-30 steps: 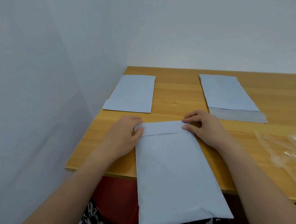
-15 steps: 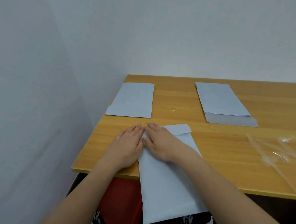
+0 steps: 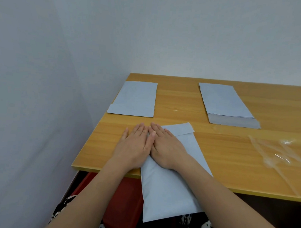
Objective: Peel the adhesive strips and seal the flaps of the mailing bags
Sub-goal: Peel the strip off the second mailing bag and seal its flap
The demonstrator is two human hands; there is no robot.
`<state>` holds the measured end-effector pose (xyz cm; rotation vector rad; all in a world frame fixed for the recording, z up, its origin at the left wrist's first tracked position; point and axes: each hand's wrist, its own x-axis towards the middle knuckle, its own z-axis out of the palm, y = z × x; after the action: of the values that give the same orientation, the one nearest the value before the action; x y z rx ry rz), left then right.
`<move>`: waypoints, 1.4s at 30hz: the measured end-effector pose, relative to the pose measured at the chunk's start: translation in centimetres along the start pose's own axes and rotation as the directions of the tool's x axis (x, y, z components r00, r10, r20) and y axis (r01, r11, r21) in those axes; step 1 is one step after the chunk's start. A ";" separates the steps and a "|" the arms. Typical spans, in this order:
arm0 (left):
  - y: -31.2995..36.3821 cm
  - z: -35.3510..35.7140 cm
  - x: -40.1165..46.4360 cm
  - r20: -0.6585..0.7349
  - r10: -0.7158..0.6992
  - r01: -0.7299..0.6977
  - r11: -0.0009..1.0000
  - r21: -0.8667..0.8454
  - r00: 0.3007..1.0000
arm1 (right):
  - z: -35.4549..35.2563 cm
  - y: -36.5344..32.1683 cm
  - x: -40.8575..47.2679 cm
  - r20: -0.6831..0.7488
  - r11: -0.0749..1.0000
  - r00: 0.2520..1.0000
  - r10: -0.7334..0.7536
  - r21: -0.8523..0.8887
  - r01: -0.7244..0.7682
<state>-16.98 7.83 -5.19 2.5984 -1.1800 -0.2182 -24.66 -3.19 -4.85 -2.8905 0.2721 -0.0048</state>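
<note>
Place: I'm looking at a plain indoor room, more like a small office or packing corner than a kitchen or workshop.
Walls: bare pale wall ahead and another on my left, meeting in a corner; nothing hung on either.
Surface: a wooden-topped table pushed right into that corner, light grain, simple yellow edge.
Goods on it: I see flat grey-blue mailing bags laid out in separate spots, and clear peeled strips heaped at the right.
Verdict: mail-packing setup; I can't tell home from office.
</note>
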 end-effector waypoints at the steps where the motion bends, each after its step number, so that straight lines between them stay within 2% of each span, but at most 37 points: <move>1: -0.1 -0.1 0.0 0.005 -0.004 0.003 1.000 0.016 1.000 | -0.1 0.0 0.0 0.004 1.000 1.000 0.010 0.000 -0.010; 11: 0.1 -0.1 -0.2 0.014 -0.031 0.029 0.994 0.106 0.999 | -0.3 0.9 -0.7 -0.001 0.993 0.993 0.120 -0.013 -0.120; 29: 0.3 -0.1 -0.3 0.010 -0.044 0.043 0.994 0.101 0.999 | -0.3 3.1 -1.9 -0.071 0.938 0.936 0.344 -0.031 -0.346; 42: 0.4 -0.3 -0.4 0.020 -0.056 0.054 0.993 0.106 0.998 | -0.7 3.5 -2.3 -0.094 0.909 0.909 0.406 -0.064 -0.412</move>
<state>-17.46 7.92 -4.81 2.7294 -1.1584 -0.2032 -27.60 -6.31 -4.93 -2.8563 0.9098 -0.0345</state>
